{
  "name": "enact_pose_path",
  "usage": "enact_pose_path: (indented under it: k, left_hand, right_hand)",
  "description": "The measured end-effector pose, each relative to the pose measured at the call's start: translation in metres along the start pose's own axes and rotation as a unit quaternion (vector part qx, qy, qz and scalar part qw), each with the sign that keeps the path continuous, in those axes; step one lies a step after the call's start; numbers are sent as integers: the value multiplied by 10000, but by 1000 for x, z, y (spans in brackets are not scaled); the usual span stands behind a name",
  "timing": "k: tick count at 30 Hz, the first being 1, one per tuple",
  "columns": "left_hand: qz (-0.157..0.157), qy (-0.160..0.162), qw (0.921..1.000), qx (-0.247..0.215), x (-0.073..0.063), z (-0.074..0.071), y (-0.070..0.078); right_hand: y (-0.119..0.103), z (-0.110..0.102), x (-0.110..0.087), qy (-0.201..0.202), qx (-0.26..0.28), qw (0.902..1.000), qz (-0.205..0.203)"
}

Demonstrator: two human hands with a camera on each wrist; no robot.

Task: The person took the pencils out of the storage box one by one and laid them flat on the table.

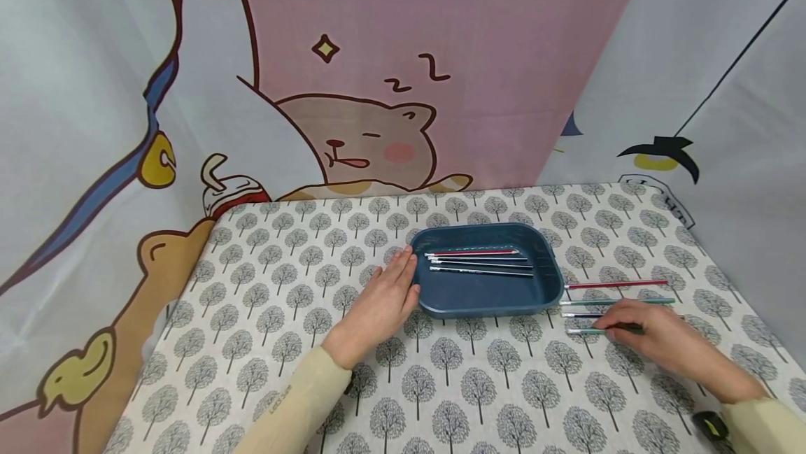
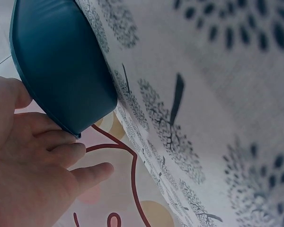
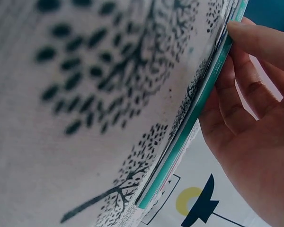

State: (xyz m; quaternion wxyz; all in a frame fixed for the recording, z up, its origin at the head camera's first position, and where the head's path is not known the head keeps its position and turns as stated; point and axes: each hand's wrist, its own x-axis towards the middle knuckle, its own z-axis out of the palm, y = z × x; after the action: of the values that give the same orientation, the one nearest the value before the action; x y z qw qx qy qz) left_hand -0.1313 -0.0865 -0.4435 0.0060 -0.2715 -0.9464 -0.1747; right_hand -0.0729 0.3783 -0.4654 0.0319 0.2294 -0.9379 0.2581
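My left hand (image 1: 383, 294) rests against the left end of a dark blue plastic tray (image 1: 485, 312), fingertips at its rim. The left wrist view has the fingers fairly straight along the tray wall (image 2: 61, 61). Over on the right, my right hand (image 1: 655, 331) pinches a green pencil (image 1: 582, 331) between thumb and fingers, close over the tablecloth. Its teal side (image 3: 184, 120) runs across the right wrist view. Beyond that hand lie a red pencil (image 1: 617, 285), another green pencil (image 1: 642, 301) and a dark pencil (image 1: 581, 315), partly covered by the hand.
Inside the tray several pencils lie side by side, a red one (image 1: 485, 252) at the back and a dark one (image 1: 481, 271) in front. A tree-print cloth (image 1: 302, 384) covers the table. Cartoon-printed curtains (image 1: 504, 76) hang behind and at both sides.
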Motion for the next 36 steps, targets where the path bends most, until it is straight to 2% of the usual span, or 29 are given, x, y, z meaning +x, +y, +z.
enact_pose_path:
  k: [17, 24, 32, 36]
  left_hand:
    - [8, 4, 10000, -18, 0, 2, -1]
    - [19, 12, 10000, -22, 1, 1, 0]
    - [-63, -45, 10000, -47, 0, 0, 0]
    - [-72, -57, 9999, -53, 0, 0, 0]
  right_hand:
    - [4, 1, 1, -125, -167, 9998, -33]
    - [2, -1, -2, -21, -204, 9998, 1]
    - [-10, -14, -2, 171, -510, 9977, 407]
    - [-16, -22, -1, 254, -588, 9968, 484]
